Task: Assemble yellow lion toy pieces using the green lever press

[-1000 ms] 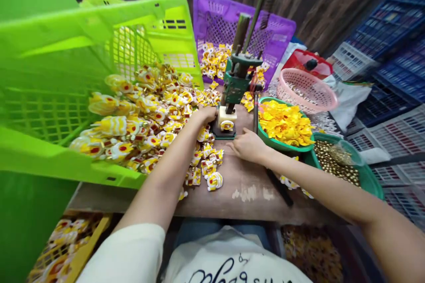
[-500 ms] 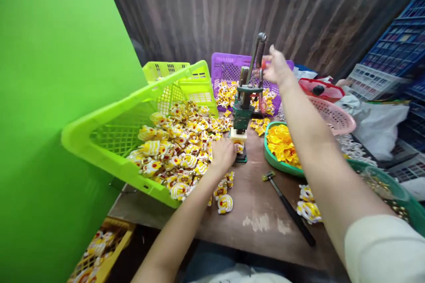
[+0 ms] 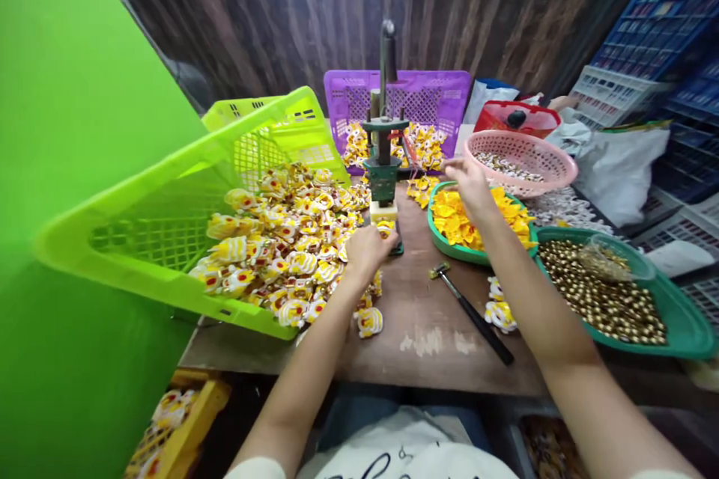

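Note:
In the middle of the table stands a green hand press (image 3: pixel 383 183) with a long lever at its top. At the press's foot, my left hand (image 3: pixel 366 248) is closed, fingertips pinching a small yellow-and-white piece (image 3: pixel 386 227) beneath the pale block. My right hand (image 3: pixel 470 185) hovers near the rim of a green basin (image 3: pixel 443 245) of yellow pieces (image 3: pixel 449 221). Its fingers are slightly bent and apart, with nothing visible in them. Beside my left hand, a lime-green crate (image 3: pixel 140 179) lies tilted, spilling a heap of yellow-and-white figure pieces (image 3: pixel 300 262).
A hammer (image 3: pixel 472 314) lies on the table before the basin. Gold-coloured bells or beads (image 3: pixel 612 296) fill a green tub at right. Behind stand a pink basket (image 3: pixel 520 183) and a purple crate (image 3: pixel 449 101). A yellow crate (image 3: pixel 196 423) sits lower left.
My right hand has left the press lever and come down toward the yellow pieces. The lever now stands more upright. My left hand stays at the press's foot. The view has shifted.

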{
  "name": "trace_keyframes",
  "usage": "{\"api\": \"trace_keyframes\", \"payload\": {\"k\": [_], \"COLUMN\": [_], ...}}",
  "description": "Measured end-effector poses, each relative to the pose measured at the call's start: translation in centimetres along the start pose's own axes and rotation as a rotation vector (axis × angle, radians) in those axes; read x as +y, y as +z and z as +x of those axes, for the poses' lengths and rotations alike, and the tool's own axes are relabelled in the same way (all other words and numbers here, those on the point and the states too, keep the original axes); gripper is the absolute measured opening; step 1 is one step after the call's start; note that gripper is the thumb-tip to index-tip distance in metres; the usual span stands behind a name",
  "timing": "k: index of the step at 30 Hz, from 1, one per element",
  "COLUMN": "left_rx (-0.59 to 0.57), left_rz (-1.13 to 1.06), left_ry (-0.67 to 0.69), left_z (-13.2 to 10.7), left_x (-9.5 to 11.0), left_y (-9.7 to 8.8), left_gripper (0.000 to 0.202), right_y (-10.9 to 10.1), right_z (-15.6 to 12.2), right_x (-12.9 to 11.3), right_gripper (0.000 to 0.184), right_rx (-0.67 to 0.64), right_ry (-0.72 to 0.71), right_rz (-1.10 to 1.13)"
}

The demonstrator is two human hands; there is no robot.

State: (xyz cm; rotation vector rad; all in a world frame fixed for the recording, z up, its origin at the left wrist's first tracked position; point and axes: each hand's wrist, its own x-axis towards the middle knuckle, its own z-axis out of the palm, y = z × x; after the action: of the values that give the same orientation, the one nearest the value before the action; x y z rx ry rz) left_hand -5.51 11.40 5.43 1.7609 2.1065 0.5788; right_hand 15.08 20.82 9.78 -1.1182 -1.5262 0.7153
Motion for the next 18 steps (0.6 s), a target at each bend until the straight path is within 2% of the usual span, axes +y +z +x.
{"api": "trace_keyframes", "payload": {"k": [2,4,6,8,11,14,18], "left_rx": [-0.133,-0.336,-0.556,-0.74,-0.908,-0.952,-0.741], "left_rz": [-0.279,-0.623,-0.944,-1.169,-1.332,-1.303,-0.991], "left_ry": [-0.03,-0.094,-0.161,-0.211,-0.273,-0.281,-0.127], "left_z": [-1.3,-3.0,-4.9,-6.6,-8.5,-9.3,-10.1], "left_x": [-0.7,-1.2,-1.3,-0.9,0.2,0.9,0.8], "left_y": [0.7,1.9,3.3,4.8,6.6,8.1,8.8], "left_gripper": [0.046,0.048,0.048,0.045,0.041,0.041,0.044], "right_y": [-0.6,-0.2,0.6,1.4,1.3,-0.3,-3.2], "right_z": [-6.1,-11.9,-16.4,-19.4,-21.4,-21.9,-21.5], "right_x": [0.8,1.3,1.3,1.2,1.2,2.2,4.9], "right_gripper": [0.03,0.035,0.042,0.051,0.06,0.057,0.047], "right_rx": [-0.064,-0.094,-0.095,-0.105,-0.123,-0.102,0.017], "right_ry": [0.104,0.217,0.31,0.365,0.364,0.277,0.133], "right_rz": [0.06,0.141,0.259,0.386,0.412,0.148,-0.382]}}
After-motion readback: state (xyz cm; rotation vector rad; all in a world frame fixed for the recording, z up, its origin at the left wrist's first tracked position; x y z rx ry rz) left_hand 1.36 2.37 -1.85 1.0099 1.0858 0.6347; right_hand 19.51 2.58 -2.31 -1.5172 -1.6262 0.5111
